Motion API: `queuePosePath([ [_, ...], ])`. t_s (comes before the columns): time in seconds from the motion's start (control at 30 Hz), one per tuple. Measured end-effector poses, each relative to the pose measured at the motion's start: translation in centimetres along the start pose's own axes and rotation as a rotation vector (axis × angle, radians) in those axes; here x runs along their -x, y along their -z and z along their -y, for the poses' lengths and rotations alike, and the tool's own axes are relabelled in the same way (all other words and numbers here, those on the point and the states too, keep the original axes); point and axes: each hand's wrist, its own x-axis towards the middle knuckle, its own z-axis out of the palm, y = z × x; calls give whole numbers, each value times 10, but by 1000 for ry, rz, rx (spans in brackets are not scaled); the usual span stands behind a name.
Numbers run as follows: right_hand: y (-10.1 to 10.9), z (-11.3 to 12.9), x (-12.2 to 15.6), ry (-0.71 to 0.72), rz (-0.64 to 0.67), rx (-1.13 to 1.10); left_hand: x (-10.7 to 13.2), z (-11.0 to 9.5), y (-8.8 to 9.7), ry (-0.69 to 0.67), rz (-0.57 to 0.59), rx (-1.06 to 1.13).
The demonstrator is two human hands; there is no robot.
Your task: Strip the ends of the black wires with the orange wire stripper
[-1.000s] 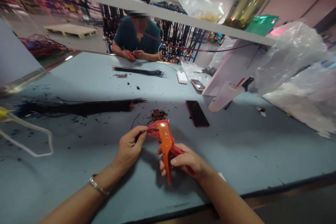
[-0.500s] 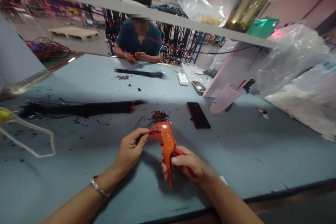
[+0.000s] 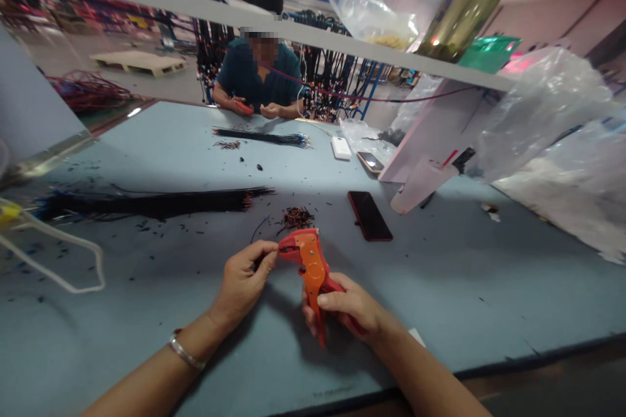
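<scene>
My right hand (image 3: 345, 311) is wrapped round the handles of an orange-red wire stripper (image 3: 308, 264), whose jaws point left. My left hand (image 3: 243, 279) pinches a thin black wire right at those jaws; the wire itself barely shows between the fingers. Both hands hover low over the blue table (image 3: 440, 273). Just beyond the tool lies a small heap of stripped insulation bits (image 3: 296, 215). A long bundle of black wires (image 3: 147, 201) stretches across the table to the left.
A dark phone (image 3: 370, 215) lies right of the heap; a second phone (image 3: 370, 161) and a white box (image 3: 341, 147) sit farther back. Another person (image 3: 259, 75) works opposite beside a second wire bundle (image 3: 264, 137). Plastic bags (image 3: 552, 137) crowd the right side; a white cord (image 3: 59, 260) loops at left.
The stripper's jaws have closed up against my left fingertips, and my right hand has squeezed the handles tighter. The view has shifted slightly.
</scene>
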Motion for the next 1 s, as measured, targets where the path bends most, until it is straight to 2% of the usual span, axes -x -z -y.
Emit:
queuePosePath([
  [0.43,-3,-9,-2,23,-38,2,-1,-5,0,65,-10,44],
  [0.8,-3,-11,-3,13,-53,10,1,-6,1,120,22,-12],
  [1.0,-4,-14,-3,9,-53,51,2,-7,1,102,35,-35],
])
